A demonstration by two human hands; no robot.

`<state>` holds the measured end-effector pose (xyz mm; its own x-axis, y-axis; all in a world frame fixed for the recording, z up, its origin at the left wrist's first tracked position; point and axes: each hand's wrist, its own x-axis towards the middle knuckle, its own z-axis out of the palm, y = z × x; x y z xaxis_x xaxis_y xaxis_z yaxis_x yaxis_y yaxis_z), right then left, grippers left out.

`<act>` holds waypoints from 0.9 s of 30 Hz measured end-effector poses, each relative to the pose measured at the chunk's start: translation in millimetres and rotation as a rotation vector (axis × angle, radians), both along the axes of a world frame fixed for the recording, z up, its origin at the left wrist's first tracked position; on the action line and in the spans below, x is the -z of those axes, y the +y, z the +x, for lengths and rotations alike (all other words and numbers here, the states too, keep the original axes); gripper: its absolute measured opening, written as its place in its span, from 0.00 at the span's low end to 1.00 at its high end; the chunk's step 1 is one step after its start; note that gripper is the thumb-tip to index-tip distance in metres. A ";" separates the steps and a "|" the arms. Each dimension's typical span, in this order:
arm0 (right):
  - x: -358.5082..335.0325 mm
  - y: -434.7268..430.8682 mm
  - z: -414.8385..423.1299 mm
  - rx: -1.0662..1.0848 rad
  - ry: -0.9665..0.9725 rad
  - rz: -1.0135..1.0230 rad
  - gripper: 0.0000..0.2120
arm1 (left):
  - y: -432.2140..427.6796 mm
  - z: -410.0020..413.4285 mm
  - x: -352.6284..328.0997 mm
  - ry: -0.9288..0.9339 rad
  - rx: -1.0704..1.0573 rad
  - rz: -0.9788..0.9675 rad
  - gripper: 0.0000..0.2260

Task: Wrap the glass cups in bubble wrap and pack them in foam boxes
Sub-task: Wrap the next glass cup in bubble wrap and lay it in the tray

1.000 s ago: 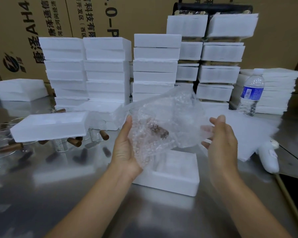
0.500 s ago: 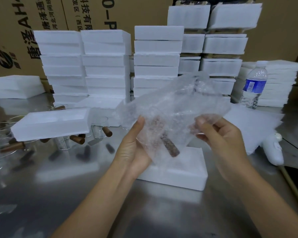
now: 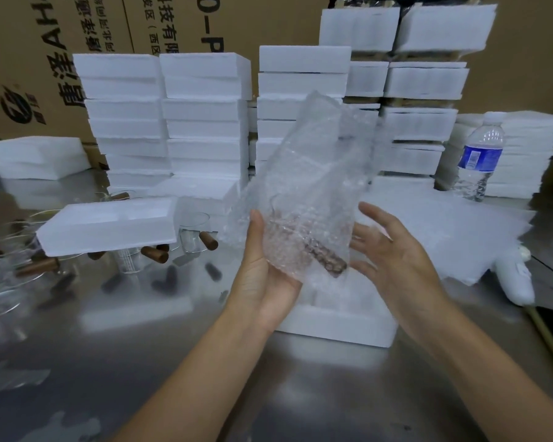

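**Loosely wrapped glass cup held above an open foam box**
The cup lies in slack bubble wrap, cradled in the left hand with the thumb along its side. The right hand is spread just beside it, gripping nothing. With the wrap's far end unrolled, one tilt could slide the cup onto the counter.

Printed cardboard cartons wall off the top of the frame; a reflective steel table fills the bottom.
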<state>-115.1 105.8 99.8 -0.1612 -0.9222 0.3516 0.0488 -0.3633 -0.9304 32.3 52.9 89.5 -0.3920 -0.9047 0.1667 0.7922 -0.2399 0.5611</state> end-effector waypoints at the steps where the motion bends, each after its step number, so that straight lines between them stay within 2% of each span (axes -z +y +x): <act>1: 2.8 0.5 4.0 -0.006 0.050 0.006 0.35 | 0.2 -0.3 -0.1 -0.011 -0.009 -0.004 0.28; 3: 4.3 3.5 11.1 0.006 0.095 0.009 0.28 | 1.0 -1.7 1.4 -0.045 -0.002 -0.049 0.29; 8: 2.2 5.1 12.8 0.119 0.047 0.025 0.17 | 2.6 -6.8 5.1 -0.132 -0.003 -0.114 0.30; 13: 0.7 7.9 13.4 0.069 0.008 0.009 0.22 | 3.0 -7.1 7.4 -0.113 0.004 -0.148 0.25; 15: -0.3 5.8 10.5 0.130 -0.060 0.019 0.18 | 4.0 -5.8 4.6 -0.109 0.044 -0.187 0.23; 17: -0.4 3.2 3.7 0.190 -0.164 0.043 0.14 | 2.9 -4.2 2.2 -0.129 0.068 -0.207 0.27; 21: -2.7 -0.6 -7.8 0.262 -0.341 0.092 0.15 | -1.1 3.7 -0.6 -0.201 0.069 -0.229 0.35; 25: -1.9 -2.7 -10.2 0.273 -0.390 0.112 0.20 | -4.9 17.5 -3.4 -0.322 0.145 -0.341 0.27; 27: -1.2 -3.1 -10.2 0.275 -0.390 0.108 0.21 | -4.6 23.0 -5.9 -0.433 0.145 -0.433 0.28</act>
<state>-125.3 102.7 101.0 -0.5046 -0.8548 0.1210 0.3173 -0.3139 -0.8948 55.3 48.3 95.4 -0.6198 -0.7234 0.3043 0.4475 -0.0072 0.8943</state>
